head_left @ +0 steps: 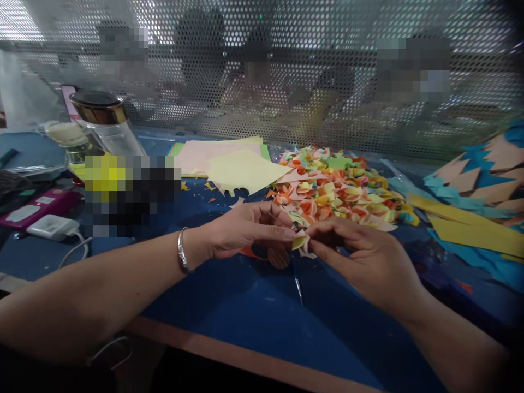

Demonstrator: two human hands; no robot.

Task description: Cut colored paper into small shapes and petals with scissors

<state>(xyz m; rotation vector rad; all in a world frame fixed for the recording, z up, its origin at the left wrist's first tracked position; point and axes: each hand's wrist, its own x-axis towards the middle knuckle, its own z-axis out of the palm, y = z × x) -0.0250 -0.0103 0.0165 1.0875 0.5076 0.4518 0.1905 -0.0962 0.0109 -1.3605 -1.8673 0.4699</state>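
Note:
Between the fingertips of both hands is a small folded paper piece (301, 241), pale yellow and whitish. My left hand (249, 226), with a silver bracelet at the wrist, pinches it from the left. From the right, my right hand (356, 248) grips its other side with thumb and fingers. Just behind the hands lies a heap of small folded paper pieces (327, 191) in orange, yellow, green and pink. A thin slender tool (298, 286) lies on the table below the held paper. Something orange and rounded under my left hand is partly hidden.
Flat coloured paper sheets (245, 166) lie behind my left hand. At left stand a clear bottle (117, 128), a pink device (41, 207) and a white charger (53, 226) with a cable. Stacked blue and peach cut paper (483, 174) is at right. A perforated metal screen (286, 71) closes off the back.

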